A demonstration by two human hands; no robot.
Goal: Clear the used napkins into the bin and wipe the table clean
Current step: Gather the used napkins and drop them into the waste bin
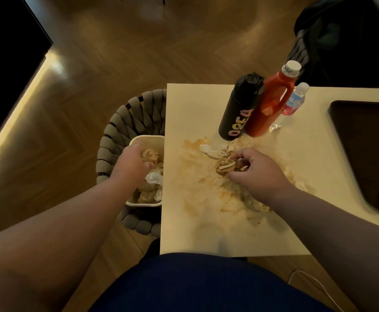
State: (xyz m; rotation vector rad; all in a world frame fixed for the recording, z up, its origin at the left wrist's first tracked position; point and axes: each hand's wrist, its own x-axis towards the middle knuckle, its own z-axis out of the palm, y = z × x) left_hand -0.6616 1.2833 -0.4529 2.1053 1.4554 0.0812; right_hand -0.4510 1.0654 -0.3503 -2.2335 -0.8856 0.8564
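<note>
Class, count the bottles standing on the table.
3, clustered at the table's far edge: black bottle leftmost, red bottle beside it, small clear bottle rightmost.

Table: pale square top, smeared with an orange-brown stain across its middle. Carried on it: a black bottle with coloured letters, a red bottle with a white cap touching it, and a small clear water bottle just beside that, all grouped at the far edge; crumpled napkins, stained, heaped on the smear; a dark tray at the right side.
</note>
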